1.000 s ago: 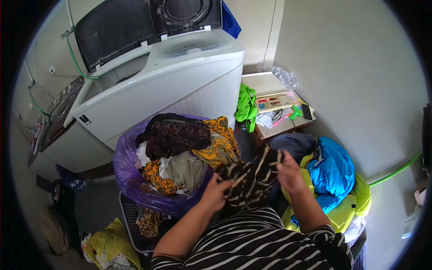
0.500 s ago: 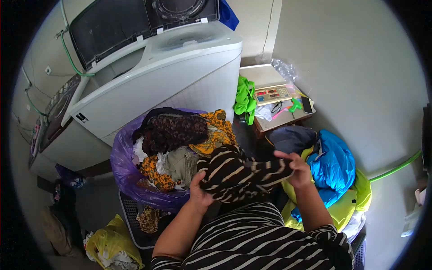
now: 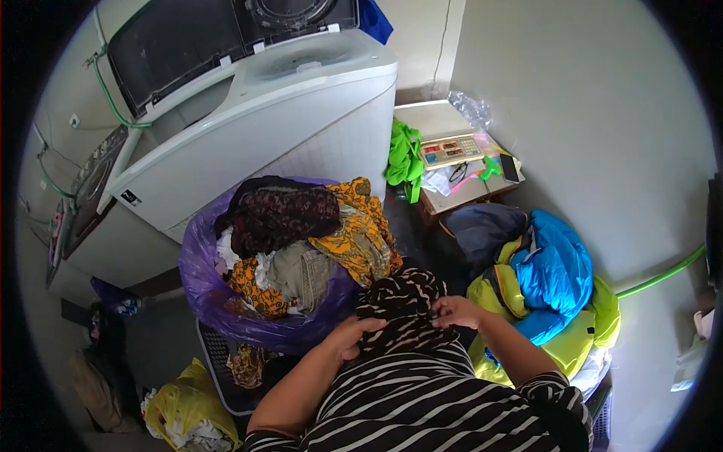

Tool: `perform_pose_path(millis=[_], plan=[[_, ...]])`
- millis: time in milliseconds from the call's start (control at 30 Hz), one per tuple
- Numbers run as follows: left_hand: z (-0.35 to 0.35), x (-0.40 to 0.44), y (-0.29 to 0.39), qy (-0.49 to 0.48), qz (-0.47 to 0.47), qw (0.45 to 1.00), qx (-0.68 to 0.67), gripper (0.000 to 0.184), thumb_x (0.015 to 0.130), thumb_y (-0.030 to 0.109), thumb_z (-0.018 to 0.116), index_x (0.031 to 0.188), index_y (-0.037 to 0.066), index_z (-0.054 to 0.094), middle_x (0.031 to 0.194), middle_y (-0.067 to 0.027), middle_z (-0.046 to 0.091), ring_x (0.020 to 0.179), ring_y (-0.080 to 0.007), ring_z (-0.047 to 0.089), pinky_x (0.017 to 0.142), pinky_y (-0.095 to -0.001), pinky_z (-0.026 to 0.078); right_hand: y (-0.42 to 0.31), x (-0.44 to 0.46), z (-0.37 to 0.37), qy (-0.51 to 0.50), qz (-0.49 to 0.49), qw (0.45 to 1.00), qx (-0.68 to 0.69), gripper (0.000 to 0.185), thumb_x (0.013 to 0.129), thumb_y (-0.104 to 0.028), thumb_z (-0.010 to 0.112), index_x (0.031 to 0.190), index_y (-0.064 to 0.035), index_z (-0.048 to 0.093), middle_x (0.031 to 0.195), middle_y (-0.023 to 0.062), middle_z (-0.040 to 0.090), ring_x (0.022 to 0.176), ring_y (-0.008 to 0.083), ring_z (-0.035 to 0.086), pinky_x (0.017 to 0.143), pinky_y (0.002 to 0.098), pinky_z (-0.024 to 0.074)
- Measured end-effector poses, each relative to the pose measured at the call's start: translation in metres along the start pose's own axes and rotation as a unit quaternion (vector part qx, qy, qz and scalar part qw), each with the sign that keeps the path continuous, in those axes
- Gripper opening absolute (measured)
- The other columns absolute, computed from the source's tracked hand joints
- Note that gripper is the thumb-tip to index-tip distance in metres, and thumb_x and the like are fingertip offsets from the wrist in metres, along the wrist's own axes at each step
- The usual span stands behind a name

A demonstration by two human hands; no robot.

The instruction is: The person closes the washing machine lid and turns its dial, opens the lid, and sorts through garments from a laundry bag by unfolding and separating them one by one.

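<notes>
A black garment with tan stripes (image 3: 399, 305) is bunched up close in front of my body. My left hand (image 3: 351, 335) grips its left edge, thumb on top and fingers partly hidden. At its right side, my right hand (image 3: 457, 311) pinches the cloth with curled fingers. Just beyond and to the left stands a purple plastic bag (image 3: 203, 282) full of clothes. On its heap lie a dark patterned cloth (image 3: 282, 215), an orange patterned cloth (image 3: 361, 233) and a grey-green garment (image 3: 301, 275).
A white twin-tub washing machine (image 3: 286, 124) stands behind the bag, lids raised. A small table (image 3: 422, 113) holds a scale (image 3: 452, 151) and a phone (image 3: 510, 169). Blue clothing (image 3: 553, 267) and yellow-green clothing (image 3: 565, 350) are piled at right. A yellow bag (image 3: 184, 399) sits at lower left.
My hands have drawn closer together and nearer my body. The striped garment, stretched between them before, is now bunched up. The view has shifted slightly.
</notes>
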State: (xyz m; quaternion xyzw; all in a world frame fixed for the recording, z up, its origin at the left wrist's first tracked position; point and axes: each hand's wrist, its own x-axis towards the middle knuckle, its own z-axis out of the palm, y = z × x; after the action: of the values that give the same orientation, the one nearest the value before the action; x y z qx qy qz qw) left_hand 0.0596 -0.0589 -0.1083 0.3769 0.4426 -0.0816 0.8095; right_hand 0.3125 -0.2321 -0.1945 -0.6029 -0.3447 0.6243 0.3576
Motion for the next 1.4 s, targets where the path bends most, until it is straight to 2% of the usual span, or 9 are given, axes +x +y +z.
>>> perform_pose_path(millis=[167,467,533,600,700,867,1133,1267,1400], plan=[[-0.014,-0.013,0.005,-0.169,0.182,0.937,-0.243,0.033,0.082,0.011,0.054,0.111,-0.005,0.053,0.104,-0.0150,0.061,0.086,-0.0232,0.062,0.078,-0.0305,0.048,-0.012,-0.004,-0.045,0.186,-0.129,0.970,0.094,0.013,0.077,-0.004,0.061,0.089,-0.0049,0.055,0.073,0.0009,0.058,0.063,0.0088,0.051,0.060,0.0187,0.0384],[-0.014,-0.020,0.023,-0.152,0.275,0.896,-0.313,0.038,0.083,0.012,0.051,0.117,-0.005,0.048,0.113,-0.0158,0.057,0.096,-0.0273,0.058,0.089,-0.0370,0.043,-0.053,-0.032,-0.085,0.294,-0.326,0.838,0.324,0.004,0.083,-0.008,0.052,0.087,-0.0078,0.054,0.079,0.0009,0.054,0.074,0.0090,0.048,0.070,0.0187,0.0353],[-0.007,-0.024,0.026,-0.142,0.291,0.907,-0.269,0.038,0.082,0.010,0.051,0.117,-0.005,0.048,0.114,-0.0154,0.056,0.097,-0.0266,0.058,0.089,-0.0366,0.043,-0.059,-0.026,-0.071,0.329,-0.304,0.837,0.315,0.005,0.084,-0.011,0.052,0.086,-0.0069,0.055,0.079,0.0008,0.054,0.075,0.0082,0.047,0.070,0.0180,0.0348],[0.000,-0.030,0.029,-0.131,0.310,0.914,-0.227,0.038,0.082,0.008,0.051,0.117,-0.005,0.047,0.115,-0.0151,0.055,0.098,-0.0260,0.057,0.089,-0.0361,0.043,-0.056,-0.017,-0.057,0.352,-0.202,0.906,0.120,0.005,0.083,-0.012,0.054,0.084,-0.0071,0.057,0.080,0.0006,0.055,0.076,0.0076,0.048,0.072,0.0176,0.0345],[0.001,-0.046,0.042,-0.091,0.363,0.910,-0.180,0.034,0.081,0.006,0.053,0.113,-0.004,0.051,0.108,-0.0139,0.059,0.093,-0.0232,0.059,0.084,-0.0321,0.044,-0.081,-0.021,-0.032,0.213,-0.163,0.962,0.043,0.007,0.081,-0.014,0.056,0.083,-0.0084,0.058,0.081,-0.0003,0.056,0.077,0.0082,0.048,0.075,0.0192,0.0349],[-0.005,-0.092,0.076,-0.012,0.429,0.903,-0.013,0.025,0.080,0.004,0.058,0.104,-0.002,0.057,0.095,-0.0116,0.063,0.082,-0.0185,0.059,0.075,-0.0259,0.046,-0.150,-0.064,-0.060,0.497,-0.262,0.826,0.047,0.009,0.083,-0.014,0.045,0.079,-0.0105,0.052,0.073,-0.0035,0.045,0.067,0.0070,0.036,0.065,0.0189,0.0296],[0.012,-0.143,0.117,0.155,0.330,0.881,0.300,0.020,0.081,0.013,0.061,0.093,-0.002,0.062,0.084,-0.0097,0.064,0.068,-0.0144,0.057,0.064,-0.0218,0.045,-0.202,-0.098,-0.087,0.444,-0.448,0.758,0.163,0.009,0.088,-0.012,0.043,0.084,-0.0101,0.051,0.077,-0.0023,0.046,0.071,0.0064,0.041,0.067,0.0184,0.0331],[-0.016,-0.113,0.113,0.067,0.367,0.925,0.073,0.027,0.086,0.022,0.053,0.098,-0.001,0.060,0.087,-0.0117,0.063,0.063,-0.0127,0.055,0.057,-0.0222,0.045,-0.199,-0.088,-0.078,0.430,-0.415,0.781,0.182,0.008,0.089,-0.014,0.044,0.086,-0.0100,0.051,0.077,-0.0021,0.047,0.071,0.0063,0.043,0.067,0.0178,0.0334],[-0.012,-0.146,0.104,-0.078,0.422,0.871,-0.238,0.034,0.090,0.029,0.047,0.106,0.000,0.057,0.093,-0.0133,0.062,0.062,-0.0125,0.053,0.056,-0.0237,0.045,-0.183,-0.065,-0.042,0.333,-0.354,0.868,0.099,0.004,0.086,-0.013,0.050,0.087,-0.0085,0.051,0.081,-0.0006,0.050,0.073,0.0072,0.045,0.068,0.0184,0.0348]])
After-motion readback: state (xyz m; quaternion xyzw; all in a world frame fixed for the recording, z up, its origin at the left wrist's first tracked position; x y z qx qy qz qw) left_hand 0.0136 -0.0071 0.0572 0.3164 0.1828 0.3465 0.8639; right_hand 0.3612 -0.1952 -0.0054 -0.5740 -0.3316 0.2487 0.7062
